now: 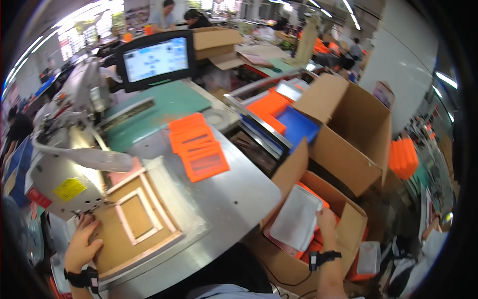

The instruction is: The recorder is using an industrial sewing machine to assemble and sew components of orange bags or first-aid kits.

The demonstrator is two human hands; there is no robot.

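My left hand rests on a brown template board beside the sewing machine head, thumb apart from the fingers. Its fingertips lie close under the machine and are partly hidden. Pale strips form a rectangular frame on the board. On the right, my right hand reaches into an open cardboard box. Its fingers close on the edge of an orange-edged piece with a cloudy clear panel. More orange pieces lie beneath it.
Several flat orange frames overlap on the metal tabletop. Behind them stand a screen and a green work surface. A larger open carton sits beyond the box, near a blue tray. Other people work farther back.
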